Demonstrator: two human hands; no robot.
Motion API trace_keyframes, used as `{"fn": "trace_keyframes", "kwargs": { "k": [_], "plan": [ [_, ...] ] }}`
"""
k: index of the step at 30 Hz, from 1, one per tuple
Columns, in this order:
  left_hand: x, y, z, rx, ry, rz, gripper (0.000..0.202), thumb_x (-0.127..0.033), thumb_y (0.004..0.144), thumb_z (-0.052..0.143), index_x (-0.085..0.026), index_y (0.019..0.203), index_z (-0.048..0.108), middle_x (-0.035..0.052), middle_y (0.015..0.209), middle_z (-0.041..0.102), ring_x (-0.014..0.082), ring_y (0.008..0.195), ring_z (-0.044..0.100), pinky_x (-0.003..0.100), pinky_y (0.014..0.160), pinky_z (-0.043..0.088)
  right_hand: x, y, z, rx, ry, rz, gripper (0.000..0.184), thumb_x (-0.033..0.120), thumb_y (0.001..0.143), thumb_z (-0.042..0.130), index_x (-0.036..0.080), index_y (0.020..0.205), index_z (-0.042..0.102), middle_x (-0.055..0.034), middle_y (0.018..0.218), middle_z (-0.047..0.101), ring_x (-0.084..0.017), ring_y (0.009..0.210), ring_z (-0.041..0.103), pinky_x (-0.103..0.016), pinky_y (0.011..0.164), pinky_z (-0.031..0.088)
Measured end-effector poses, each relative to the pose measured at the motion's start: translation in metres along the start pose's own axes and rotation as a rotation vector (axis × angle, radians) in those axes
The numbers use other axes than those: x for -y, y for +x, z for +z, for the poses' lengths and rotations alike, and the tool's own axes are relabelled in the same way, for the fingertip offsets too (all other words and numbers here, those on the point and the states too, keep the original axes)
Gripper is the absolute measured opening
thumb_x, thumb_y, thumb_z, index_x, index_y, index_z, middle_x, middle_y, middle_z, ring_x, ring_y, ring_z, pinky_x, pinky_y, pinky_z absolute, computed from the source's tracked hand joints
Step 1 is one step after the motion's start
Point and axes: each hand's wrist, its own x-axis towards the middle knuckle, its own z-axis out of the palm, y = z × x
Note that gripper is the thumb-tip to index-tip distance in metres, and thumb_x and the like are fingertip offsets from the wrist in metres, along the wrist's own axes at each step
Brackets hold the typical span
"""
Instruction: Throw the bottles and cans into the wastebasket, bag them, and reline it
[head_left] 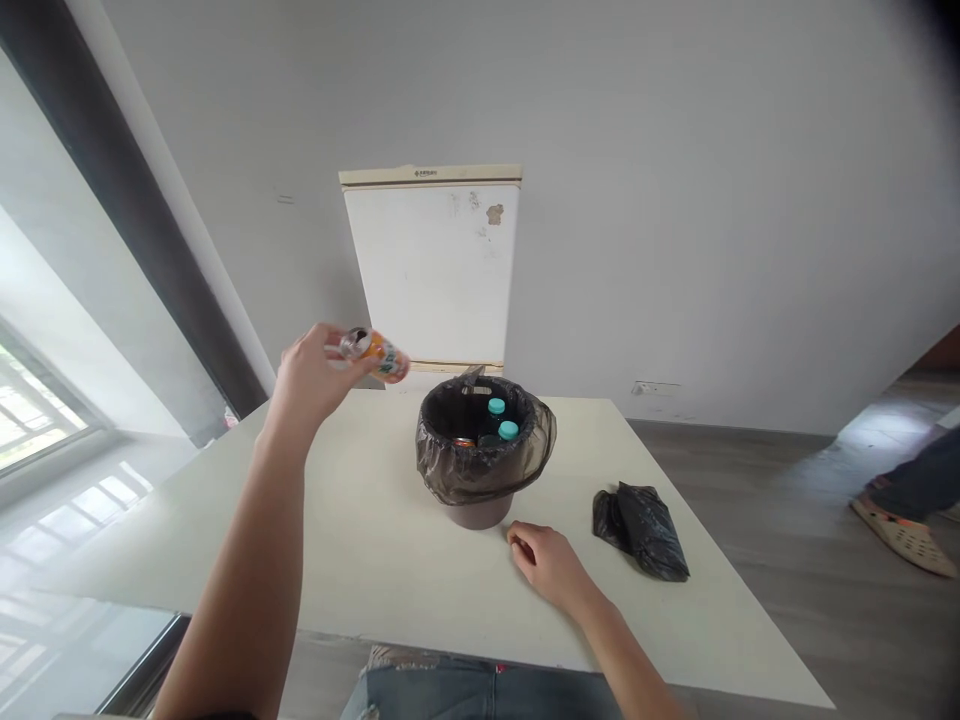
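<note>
Left forearm (259, 560), one, leading to left hand (311, 378), closed round one tilted can (385, 356), raised left of the bin (480, 515). Right hand (551, 565), loosely curled, resting on the tabletop (367, 570) just beside the bin. Also counted: one black liner (463, 475), two teal caps (496, 406) within it, one black bag (651, 530) at right.

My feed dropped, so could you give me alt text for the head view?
The left hand holds an orange drink can, tilted, up and to the left of a bag-lined bin on a table. Two teal-capped bottles are in the bin, and the loosely curled right hand is near its base. A black plastic bag lies to the right.
</note>
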Motion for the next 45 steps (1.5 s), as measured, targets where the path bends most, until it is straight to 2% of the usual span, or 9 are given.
{"fn": "trace_keyframes", "kwargs": {
  "k": [3, 6, 11, 16, 19, 25, 35, 41, 45],
  "plan": [
    [-0.047, -0.016, -0.006, 0.151, -0.083, 0.140, 0.055, -0.054, 0.078, 0.080, -0.027, 0.124, 0.066, 0.0062, 0.118, 0.075, 0.0254, 0.098, 0.071, 0.031, 0.071, 0.053, 0.000, 0.000, -0.001, 0.002, 0.011, -0.003, 0.016, 0.019, 0.094, 0.047, 0.024, 0.085, 0.060, 0.0014, 0.072, 0.061, -0.015, 0.065, 0.053, -0.026, 0.067, 0.034],
    [-0.073, -0.024, 0.010, 0.355, -0.041, 0.277, 0.047, -0.051, 0.078, 0.078, -0.026, 0.116, 0.069, 0.0056, 0.112, 0.075, 0.0263, 0.100, 0.071, 0.031, 0.072, 0.052, -0.002, 0.001, 0.001, -0.004, 0.011, -0.008, 0.015, 0.018, 0.093, 0.047, 0.024, 0.084, 0.058, 0.0022, 0.072, 0.060, -0.015, 0.065, 0.052, -0.026, 0.066, 0.034],
    [-0.086, -0.010, 0.059, 0.700, 0.213, 0.392, 0.045, -0.048, 0.074, 0.078, -0.023, 0.111, 0.066, 0.0071, 0.105, 0.074, 0.0292, 0.097, 0.069, 0.032, 0.069, 0.047, -0.006, 0.001, 0.003, -0.011, 0.002, -0.013, 0.014, 0.017, 0.091, 0.048, 0.024, 0.084, 0.058, 0.0025, 0.072, 0.060, -0.014, 0.065, 0.051, -0.025, 0.066, 0.033],
    [-0.093, 0.001, 0.090, 0.827, 0.480, 0.416, 0.047, -0.033, 0.070, 0.082, -0.021, 0.113, 0.065, 0.0116, 0.111, 0.074, 0.0302, 0.093, 0.070, 0.033, 0.070, 0.047, -0.005, 0.001, 0.002, 0.003, 0.009, -0.004, 0.015, 0.017, 0.092, 0.046, 0.024, 0.084, 0.057, 0.0021, 0.071, 0.058, -0.014, 0.064, 0.049, -0.026, 0.065, 0.032],
    [-0.096, 0.001, 0.096, 0.872, 0.542, 0.443, 0.051, -0.031, 0.070, 0.084, -0.020, 0.116, 0.065, 0.0131, 0.116, 0.074, 0.0311, 0.098, 0.070, 0.033, 0.073, 0.048, -0.004, 0.001, 0.001, 0.004, 0.012, -0.007, 0.015, 0.017, 0.092, 0.046, 0.023, 0.084, 0.056, 0.0019, 0.071, 0.057, -0.014, 0.064, 0.049, -0.026, 0.065, 0.032],
    [-0.098, 0.000, 0.092, 0.912, 0.552, 0.457, 0.055, -0.034, 0.069, 0.087, -0.022, 0.118, 0.065, 0.0110, 0.119, 0.074, 0.0304, 0.101, 0.070, 0.032, 0.076, 0.050, -0.004, 0.000, 0.001, 0.013, 0.025, -0.005, 0.015, 0.017, 0.093, 0.046, 0.024, 0.084, 0.055, 0.0026, 0.071, 0.057, -0.014, 0.062, 0.048, -0.026, 0.064, 0.031],
    [-0.094, -0.001, 0.094, 0.859, 0.655, 0.468, 0.048, -0.027, 0.073, 0.083, -0.021, 0.117, 0.067, 0.0124, 0.115, 0.075, 0.0297, 0.102, 0.072, 0.033, 0.081, 0.052, -0.004, 0.000, 0.001, -0.003, 0.017, -0.011, 0.015, 0.016, 0.092, 0.047, 0.024, 0.084, 0.056, 0.0020, 0.072, 0.058, -0.014, 0.065, 0.050, -0.026, 0.066, 0.033],
    [-0.088, 0.000, 0.092, 0.847, 0.586, 0.452, 0.054, -0.027, 0.072, 0.086, -0.023, 0.122, 0.066, 0.0113, 0.121, 0.074, 0.0301, 0.104, 0.071, 0.033, 0.082, 0.051, -0.004, 0.001, 0.001, 0.006, 0.010, -0.010, 0.015, 0.016, 0.092, 0.046, 0.024, 0.084, 0.056, 0.0023, 0.072, 0.058, -0.014, 0.064, 0.049, -0.026, 0.065, 0.032],
    [-0.081, -0.003, 0.090, 0.848, 0.531, 0.473, 0.051, -0.029, 0.071, 0.087, -0.023, 0.118, 0.067, 0.0115, 0.117, 0.074, 0.0317, 0.100, 0.070, 0.035, 0.081, 0.050, -0.002, 0.001, 0.000, -0.001, 0.002, -0.015, 0.017, 0.016, 0.093, 0.046, 0.023, 0.082, 0.057, 0.0018, 0.071, 0.058, -0.015, 0.065, 0.051, -0.026, 0.066, 0.032]
  ]
}}
